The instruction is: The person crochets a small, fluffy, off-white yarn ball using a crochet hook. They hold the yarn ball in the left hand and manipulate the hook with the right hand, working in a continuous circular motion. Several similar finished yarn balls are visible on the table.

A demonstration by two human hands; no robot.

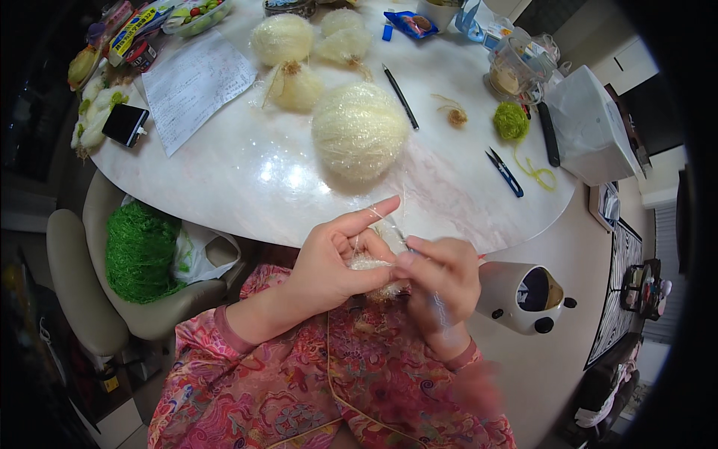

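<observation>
My left hand point(342, 264) pinches a small cream crocheted piece point(370, 262) between thumb and fingers, with a strand of yarn running over its raised index finger. My right hand point(443, 275) is closed on a thin crochet hook point(399, 231), its tip near the piece and the strand. Part of the piece is hidden behind the fingers. A large ball of cream, glittery yarn point(360, 132) sits on the table beyond both hands. Smaller cream yarn bundles point(282, 39) lie behind that ball.
On the marble table point(269, 185) are a black pen point(400, 96), thread snips point(505, 173), a green yarn ball point(511, 120), a written sheet point(196, 90) and a phone point(125, 125). Green yarn point(140, 252) rests on a chair at left; a white bin point(519, 294) stands at right.
</observation>
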